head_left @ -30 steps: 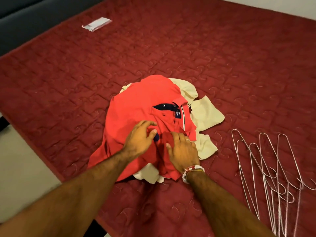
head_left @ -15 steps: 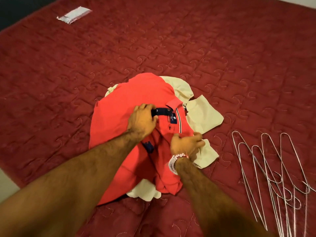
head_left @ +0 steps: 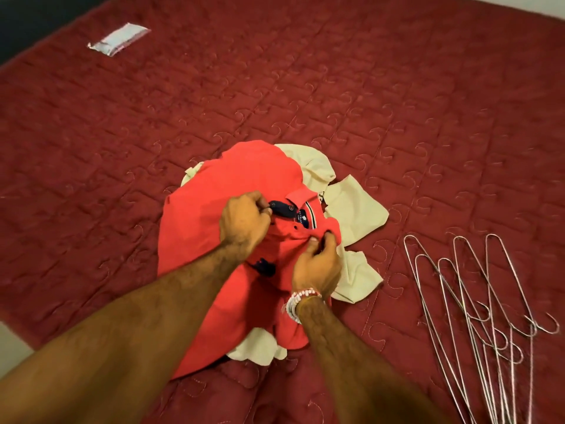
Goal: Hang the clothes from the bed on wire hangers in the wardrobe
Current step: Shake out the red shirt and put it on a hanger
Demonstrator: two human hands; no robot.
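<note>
A red polo shirt (head_left: 214, 215) with a navy collar lining lies crumpled on top of a cream garment (head_left: 351, 209) in the middle of the bed. My left hand (head_left: 243, 224) pinches the shirt at the navy collar band. My right hand (head_left: 318, 264), with a beaded bracelet at the wrist, pinches the red fabric at the right side of the neck opening. Several wire hangers (head_left: 477, 301) lie in a loose bunch on the bed to the right of the clothes, hooks pointing toward me.
The clothes rest on a dark red quilted bedspread (head_left: 367, 87). A small white packet (head_left: 117, 42) lies far off at the upper left. The bed's edge and pale floor (head_left: 9, 341) show at the lower left.
Both hands moved up from the shirt's front to its collar. The left went from flat on the fabric to pinching the collar band; the right now pinches the neck opening.
</note>
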